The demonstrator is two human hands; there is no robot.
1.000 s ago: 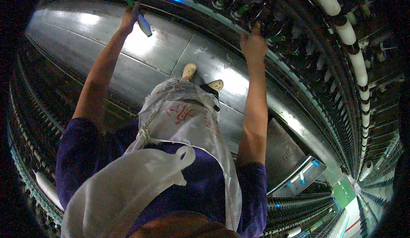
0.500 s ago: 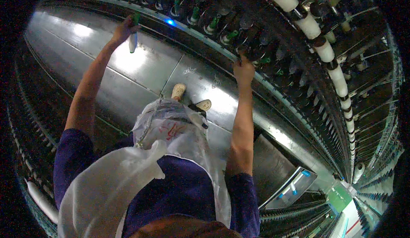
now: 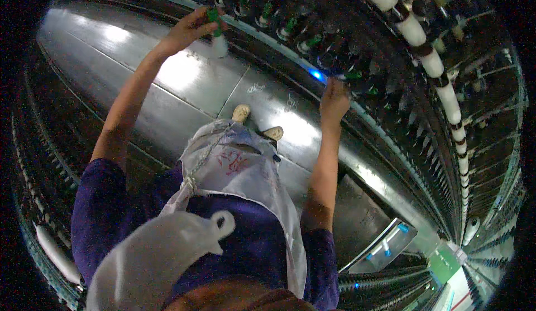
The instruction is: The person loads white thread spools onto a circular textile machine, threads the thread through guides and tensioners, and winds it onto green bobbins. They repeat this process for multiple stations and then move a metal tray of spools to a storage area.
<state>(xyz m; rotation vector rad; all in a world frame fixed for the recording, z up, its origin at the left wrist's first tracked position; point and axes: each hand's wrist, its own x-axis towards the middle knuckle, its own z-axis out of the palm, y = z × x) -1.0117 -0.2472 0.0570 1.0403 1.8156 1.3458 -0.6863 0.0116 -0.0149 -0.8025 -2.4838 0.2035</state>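
Observation:
A spinning bobbin [image 3: 219, 46] with a green tube top and white yarn below hangs from my left hand [image 3: 184, 34], whose fingers are closed round its green end. It is held beside the machine's long rail [image 3: 282, 54], over the floor. Further right, my right hand [image 3: 335, 103] is raised to the same rail, close to a glowing blue light [image 3: 317, 75]. Its fingers are pinched together at a spindle position; what they grip is too small and dark to make out. Several green-topped bobbins [image 3: 286, 28] stand in a row behind the rail.
Large white rolls [image 3: 430, 63] line the machine at the upper right. A metal box [image 3: 363, 210] with a tray [image 3: 393, 249] of blue-and-white tubes stands right of me. Thread scraps [image 3: 255, 87] lie on the shiny floor [image 3: 192, 93]. Another machine row [image 3: 53, 171] runs along the left.
My left hand has moved right along the rail with the bobbin. My right hand has shifted slightly right and down, and the blue light now appears beside it.

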